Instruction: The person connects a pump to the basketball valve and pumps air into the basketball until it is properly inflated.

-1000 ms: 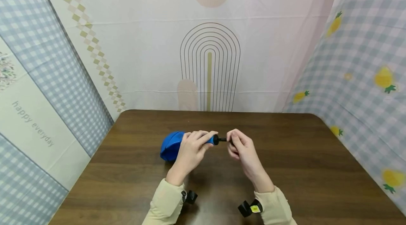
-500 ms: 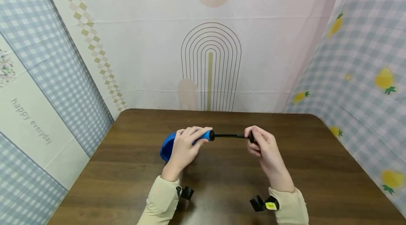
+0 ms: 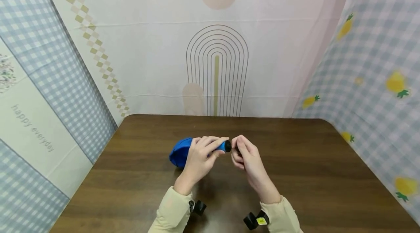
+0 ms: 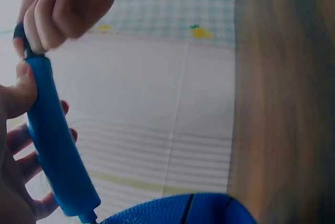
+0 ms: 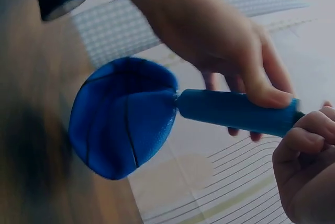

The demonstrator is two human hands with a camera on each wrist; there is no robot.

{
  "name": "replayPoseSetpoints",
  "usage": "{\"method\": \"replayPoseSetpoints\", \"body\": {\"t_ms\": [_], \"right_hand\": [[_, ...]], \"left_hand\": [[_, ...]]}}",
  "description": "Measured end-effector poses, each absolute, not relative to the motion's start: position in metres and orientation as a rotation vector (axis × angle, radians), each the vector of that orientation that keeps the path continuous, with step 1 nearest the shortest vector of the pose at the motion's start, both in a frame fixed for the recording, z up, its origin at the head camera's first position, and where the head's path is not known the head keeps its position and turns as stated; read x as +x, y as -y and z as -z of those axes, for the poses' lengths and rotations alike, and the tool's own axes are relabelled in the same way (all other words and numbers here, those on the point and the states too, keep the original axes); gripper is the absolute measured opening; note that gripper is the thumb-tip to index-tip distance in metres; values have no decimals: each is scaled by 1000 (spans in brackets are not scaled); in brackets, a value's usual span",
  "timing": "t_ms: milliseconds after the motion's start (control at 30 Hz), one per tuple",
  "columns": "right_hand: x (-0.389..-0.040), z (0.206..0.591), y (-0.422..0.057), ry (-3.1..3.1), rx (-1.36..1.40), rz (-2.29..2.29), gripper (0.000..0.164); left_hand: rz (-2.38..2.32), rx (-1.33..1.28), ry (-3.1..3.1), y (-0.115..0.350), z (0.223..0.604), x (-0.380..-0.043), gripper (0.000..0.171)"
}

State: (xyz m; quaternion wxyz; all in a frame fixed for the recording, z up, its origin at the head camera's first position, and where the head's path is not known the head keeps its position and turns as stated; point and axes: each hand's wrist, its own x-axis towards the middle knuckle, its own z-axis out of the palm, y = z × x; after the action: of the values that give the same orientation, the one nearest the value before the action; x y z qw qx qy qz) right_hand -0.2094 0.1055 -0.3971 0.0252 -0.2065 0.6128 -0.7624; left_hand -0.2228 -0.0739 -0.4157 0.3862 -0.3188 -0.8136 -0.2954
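Note:
A blue hand pump [image 5: 230, 110] lies across my left hand [image 3: 201, 156], whose fingers and thumb grip its barrel. At the pump's left end hangs a partly deflated blue ball [image 5: 123, 119] with black seams, its side caved in. The ball [image 3: 179, 152] is partly covered by the left hand in the head view. My right hand [image 3: 247, 156] holds the black pump handle [image 4: 20, 33], mostly hidden by its curled fingers. The handle sits close to the barrel's black end cap [image 3: 228, 146], with hardly any rod showing.
Pump and ball are held above a brown wooden table [image 3: 311, 174]. A white printed cloth [image 3: 157, 61] hangs behind it, with checked cloths [image 3: 377, 80] at the sides. Each wrist wears a black camera [image 3: 251, 220].
The right hand first drew the handle out to the right, baring a long black rod, then pushed it back in toward the left hand. The left hand keeps its grip on the barrel.

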Motion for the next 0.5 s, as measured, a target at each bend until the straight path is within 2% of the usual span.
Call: {"method": "replayPoseSetpoints", "body": {"t_ms": [167, 367, 500], "right_hand": [[-207, 387, -116, -1860, -595, 2328, 29], [-201, 368, -138, -1677, -806, 2441, 30], [-204, 372, -136, -1615, -913, 2509, 27]], "left_hand": [[710, -796, 2106, 86, 411, -225, 42], [764, -738, 2201, 106, 409, -228, 40], [793, -739, 2198, 103, 409, -227, 40]]}}
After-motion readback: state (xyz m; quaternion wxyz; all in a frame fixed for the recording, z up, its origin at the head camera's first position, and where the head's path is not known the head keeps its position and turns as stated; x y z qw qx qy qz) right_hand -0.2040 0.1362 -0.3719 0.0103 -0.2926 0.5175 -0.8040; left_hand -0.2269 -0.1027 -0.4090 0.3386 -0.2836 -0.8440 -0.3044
